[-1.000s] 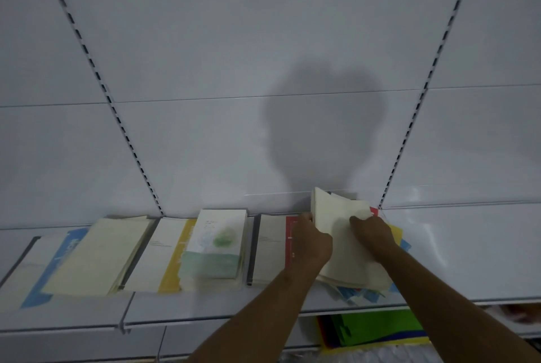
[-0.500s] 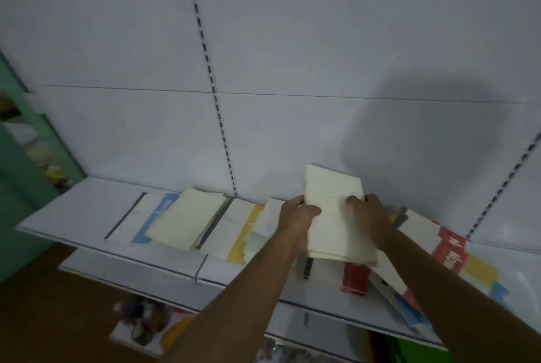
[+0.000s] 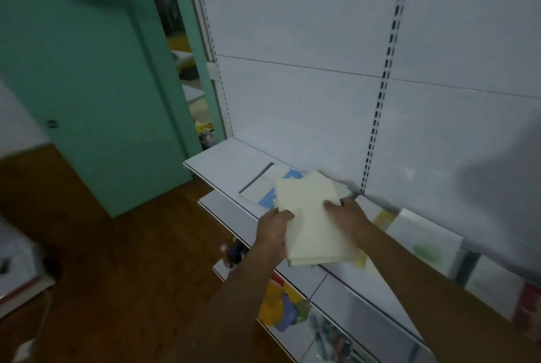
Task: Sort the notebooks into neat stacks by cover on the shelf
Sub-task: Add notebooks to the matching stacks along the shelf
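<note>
I hold a small stack of cream notebooks [image 3: 314, 225] in both hands, above the left part of the white shelf [image 3: 225, 162]. My left hand [image 3: 273, 226] grips the stack's left edge, thumb curled over the top cover and the other fingers hidden beneath. My right hand [image 3: 347, 213] grips the right edge the same way, its fingers bent onto the cover near the far corner. The stack is tilted, its far end pointing toward the back panel [image 3: 307, 99], and its near end hangs over the front lip of the shelf.

Under the far end of the stack lies a white notebook with a grey spine and a blue patch [image 3: 260, 187], flat on the shelf. Just behind my right hand another cream notebook [image 3: 344, 189] peeks out; I cannot tell whether the stack touches it. To the right of my right wrist lie a notebook with a yellow strip [image 3: 383, 220], then a white one with a green smudge [image 3: 424, 238], and a red-edged one [image 3: 528, 308] at the far right, all blurred.

Below, a lower shelf [image 3: 295, 336] carries colourful things too blurred to name. At the left stand a green door [image 3: 87, 84] and a brown wooden floor [image 3: 102, 275].
</note>
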Available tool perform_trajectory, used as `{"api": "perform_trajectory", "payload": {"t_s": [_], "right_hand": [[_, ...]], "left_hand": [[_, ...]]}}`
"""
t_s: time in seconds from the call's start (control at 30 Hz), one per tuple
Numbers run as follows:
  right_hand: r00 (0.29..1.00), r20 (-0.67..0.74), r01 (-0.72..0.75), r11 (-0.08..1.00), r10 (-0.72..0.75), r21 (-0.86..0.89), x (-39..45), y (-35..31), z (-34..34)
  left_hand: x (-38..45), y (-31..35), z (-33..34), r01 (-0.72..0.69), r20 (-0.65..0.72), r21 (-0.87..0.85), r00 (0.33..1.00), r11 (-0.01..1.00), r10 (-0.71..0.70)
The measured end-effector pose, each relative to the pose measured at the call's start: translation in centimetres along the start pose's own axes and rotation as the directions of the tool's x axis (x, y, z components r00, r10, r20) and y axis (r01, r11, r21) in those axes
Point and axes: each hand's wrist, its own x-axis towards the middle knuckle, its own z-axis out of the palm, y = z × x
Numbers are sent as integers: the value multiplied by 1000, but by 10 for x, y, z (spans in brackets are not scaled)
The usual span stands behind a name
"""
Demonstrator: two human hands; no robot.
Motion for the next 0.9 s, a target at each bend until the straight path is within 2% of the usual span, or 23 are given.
{"api": "perform_trajectory", "payload": {"t_s": [0.23,0.4,0.53,0.67,0.77,0.9], "right_hand": [[995,-100,21,998,-15,66,45,-38,72],[960,-263,-44,982,93,185,70,-42,83],[919,-346,-101,961,189,258,79,-31,65],[916,-320,-163,952,243,257,83,-14,42],[914,-314,-205,961,256,187,92,1,30],[927,-288,-186,962,239,201,99,6,26]], "left_hand": [[74,42,-58,30,155,186,986,982,-59],[127,49,-54,-109,80,458,993,882,81],[154,44,-29,-272,205,574,961,772,186],[169,43,1,-371,310,626,925,686,218],[180,39,18,-385,329,669,921,636,211],[191,35,28,-400,332,710,916,579,225]]}}
